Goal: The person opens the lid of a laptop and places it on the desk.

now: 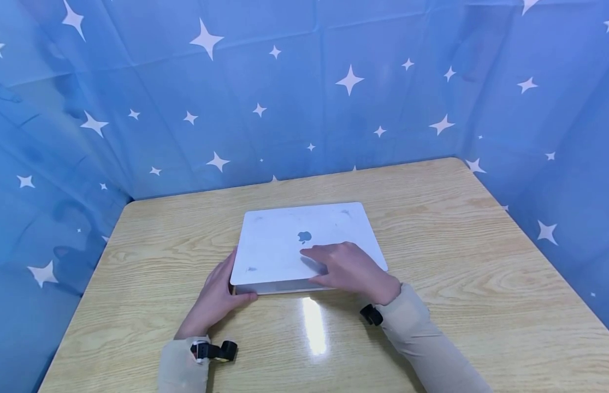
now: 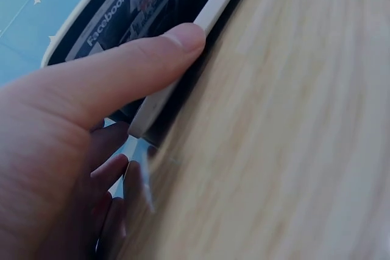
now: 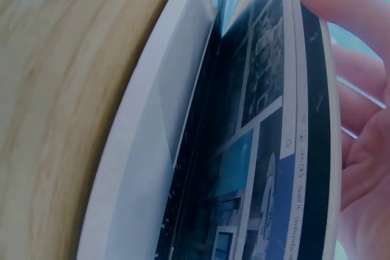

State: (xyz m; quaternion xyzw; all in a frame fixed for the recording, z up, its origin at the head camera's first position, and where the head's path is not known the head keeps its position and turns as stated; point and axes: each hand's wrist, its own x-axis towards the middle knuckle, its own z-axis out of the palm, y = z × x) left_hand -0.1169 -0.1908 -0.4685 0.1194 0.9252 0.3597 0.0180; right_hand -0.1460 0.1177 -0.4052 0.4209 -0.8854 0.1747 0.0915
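A silver laptop point(image 1: 275, 240) with a dark apple logo lies on the wooden table, its lid tilted low over the base. My left hand point(image 1: 213, 297) grips the near left corner, thumb along the front edge of the base and fingers down the left side. With the thumb at the lid's front edge and the fingers over its outer face, my right hand point(image 1: 353, 270) holds the lid. Through the narrow gap, the right wrist view shows the lit screen point(image 3: 268, 175) and the pale palm rest point(image 3: 146, 114). Most of the keyboard is hidden under the lid.
The wooden table point(image 1: 456, 234) extends around the laptop on all sides. Behind it and at both sides hangs a blue curtain point(image 1: 294, 98) with white stars. A bright light reflection shows on the tabletop in front of the laptop.
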